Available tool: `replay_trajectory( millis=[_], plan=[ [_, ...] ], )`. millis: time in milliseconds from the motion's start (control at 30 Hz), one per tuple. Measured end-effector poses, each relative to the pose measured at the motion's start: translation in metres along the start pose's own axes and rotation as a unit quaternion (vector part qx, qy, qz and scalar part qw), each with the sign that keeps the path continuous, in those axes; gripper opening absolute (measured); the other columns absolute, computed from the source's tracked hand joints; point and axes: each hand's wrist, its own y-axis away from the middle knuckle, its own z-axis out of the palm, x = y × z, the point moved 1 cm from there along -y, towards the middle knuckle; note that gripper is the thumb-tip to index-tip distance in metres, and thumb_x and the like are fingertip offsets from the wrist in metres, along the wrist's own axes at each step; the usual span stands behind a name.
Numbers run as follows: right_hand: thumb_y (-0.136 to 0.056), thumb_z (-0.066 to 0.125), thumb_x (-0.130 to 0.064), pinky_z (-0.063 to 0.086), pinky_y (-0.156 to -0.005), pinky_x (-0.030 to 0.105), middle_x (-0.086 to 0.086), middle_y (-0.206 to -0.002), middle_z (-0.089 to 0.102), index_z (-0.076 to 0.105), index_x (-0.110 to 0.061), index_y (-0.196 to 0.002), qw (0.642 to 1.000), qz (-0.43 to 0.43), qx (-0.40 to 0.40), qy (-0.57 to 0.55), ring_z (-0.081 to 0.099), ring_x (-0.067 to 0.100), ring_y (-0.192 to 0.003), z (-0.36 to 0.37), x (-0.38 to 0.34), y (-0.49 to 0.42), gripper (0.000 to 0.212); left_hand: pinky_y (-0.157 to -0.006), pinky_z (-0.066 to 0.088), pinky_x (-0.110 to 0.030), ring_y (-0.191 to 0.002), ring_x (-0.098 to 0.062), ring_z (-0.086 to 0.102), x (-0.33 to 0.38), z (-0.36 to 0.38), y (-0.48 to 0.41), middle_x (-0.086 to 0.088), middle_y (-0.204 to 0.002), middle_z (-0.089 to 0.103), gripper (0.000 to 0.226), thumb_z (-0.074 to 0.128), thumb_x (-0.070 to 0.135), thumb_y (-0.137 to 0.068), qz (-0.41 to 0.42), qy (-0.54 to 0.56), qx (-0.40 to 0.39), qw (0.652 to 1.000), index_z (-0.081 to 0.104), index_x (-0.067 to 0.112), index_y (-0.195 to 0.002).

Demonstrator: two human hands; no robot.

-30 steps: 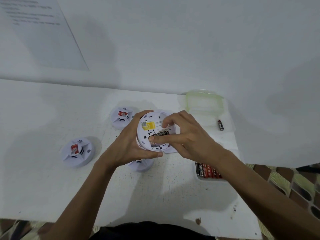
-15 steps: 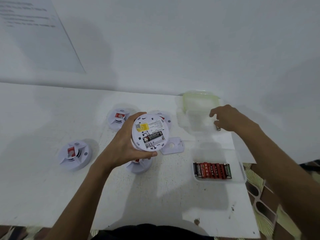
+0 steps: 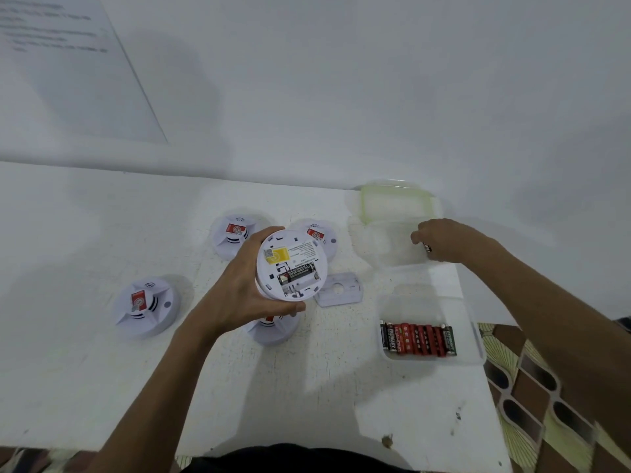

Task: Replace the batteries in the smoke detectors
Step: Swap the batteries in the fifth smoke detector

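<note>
Upturned detector (image 3: 290,264), seated battery (image 3: 296,274), spare battery (image 3: 427,248) gripped

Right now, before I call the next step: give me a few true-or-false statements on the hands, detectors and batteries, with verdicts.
1. The left hand holds a detector back side up. True.
2. Its battery bay is empty. False: one battery sits in it.
3. The right hand is in the tub that holds the battery row. False: it is at the far tub; the battery row lies in the near tub, untouched.
4. A plate lies on the table, right of the held detector. True.
5. Only two other detectors lie on the table. False: four do.
</note>
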Motion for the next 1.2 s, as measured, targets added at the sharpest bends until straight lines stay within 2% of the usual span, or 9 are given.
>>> replay_trajectory(
  millis=[267,400,567,700,800,900,967,1067,1200],
  plan=[
    [-0.085,0.069,-0.013,0.050,-0.071,0.035,0.002,-0.111,0.046,0.064,-0.011,-0.110,0.999,-0.009,0.012,-0.043,0.058,0.024,-0.081,0.000,-0.002,0.002,0.025,-0.102,0.038,-0.020,-0.127,-0.006,0.043,-0.004,0.000,-0.001,0.014,-0.138,0.042,0.101,0.079,0.060,-0.056,-0.005,-0.007,-0.002,1.000,0.025,0.040,-0.138],
    [-0.086,0.068,-0.012,0.045,-0.066,0.032,-0.001,-0.103,0.040,0.065,-0.010,-0.101,0.996,0.000,0.025,-0.090,0.052,0.023,-0.074,0.003,-0.001,0.001,0.016,-0.103,0.041,-0.028,-0.126,-0.009,0.044,-0.005,0.000,-0.002,0.012,-0.138,0.042,0.102,0.081,0.057,-0.056,-0.002,-0.016,-0.001,1.000,0.026,0.035,-0.139],
    [-0.087,0.066,-0.006,0.044,-0.070,0.026,0.008,-0.100,0.061,0.070,-0.007,-0.100,0.967,0.009,0.145,-0.209,0.059,0.017,-0.070,-0.010,-0.004,0.007,0.014,-0.104,0.041,-0.030,-0.127,-0.009,0.044,-0.003,-0.001,-0.003,0.012,-0.138,0.043,0.104,0.081,0.060,-0.055,-0.005,-0.009,0.004,1.000,0.027,0.034,-0.140],
    [-0.085,0.069,-0.003,0.055,-0.080,0.026,0.006,-0.089,0.067,0.071,-0.011,-0.102,0.877,0.012,0.297,-0.378,0.066,0.014,-0.073,-0.039,-0.038,0.038,0.019,-0.104,0.038,-0.026,-0.128,-0.008,0.042,0.001,-0.002,-0.005,0.011,-0.138,0.043,0.105,0.081,0.058,-0.055,0.004,-0.016,0.016,1.000,0.027,0.029,-0.141],
    [-0.082,0.073,-0.004,0.052,-0.080,0.013,0.000,-0.088,0.069,0.065,-0.012,-0.104,0.758,0.025,0.342,-0.555,0.067,0.005,-0.078,-0.060,-0.078,0.063,0.024,-0.100,0.037,-0.015,-0.125,-0.005,0.043,0.006,-0.002,-0.007,0.011,-0.136,0.044,0.105,0.083,0.052,-0.055,0.016,-0.016,0.029,0.999,0.029,0.025,-0.141],
    [-0.081,0.075,-0.002,0.054,-0.076,0.021,0.004,-0.086,0.071,0.064,-0.008,-0.097,0.639,0.021,0.358,-0.681,0.068,0.012,-0.079,-0.072,-0.122,0.083,0.021,-0.096,0.035,-0.007,-0.123,-0.003,0.044,0.010,-0.001,-0.009,0.012,-0.134,0.043,0.104,0.083,0.052,-0.054,0.025,-0.016,0.041,0.999,0.030,0.024,-0.140],
    [-0.080,0.075,0.001,0.053,-0.076,0.023,0.004,-0.084,0.071,0.065,-0.006,-0.095,0.581,0.011,0.362,-0.728,0.066,0.013,-0.078,-0.075,-0.149,0.092,0.019,-0.096,0.034,-0.006,-0.123,0.000,0.043,0.013,0.000,-0.009,0.016,-0.134,0.042,0.105,0.082,0.054,-0.053,0.031,-0.017,0.048,0.998,0.029,0.026,-0.140],
    [-0.081,0.074,0.001,0.053,-0.074,0.022,0.004,-0.083,0.072,0.068,-0.009,-0.093,0.545,0.002,0.366,-0.754,0.067,0.013,-0.077,-0.075,-0.182,0.099,0.017,-0.096,0.031,-0.003,-0.121,0.006,0.041,0.018,0.001,-0.009,0.023,-0.133,0.039,0.103,0.078,0.063,-0.053,0.039,-0.013,0.058,0.997,0.028,0.031,-0.137],
    [-0.084,0.073,-0.003,0.056,-0.073,0.025,-0.002,-0.081,0.071,0.069,-0.014,-0.093,0.548,0.013,0.371,-0.749,0.069,0.013,-0.079,-0.072,-0.211,0.103,0.014,-0.094,0.030,-0.001,-0.118,0.013,0.039,0.023,0.001,-0.009,0.029,-0.130,0.036,0.097,0.077,0.059,-0.053,0.050,-0.014,0.067,0.996,0.028,0.037,-0.133]
  ],
)
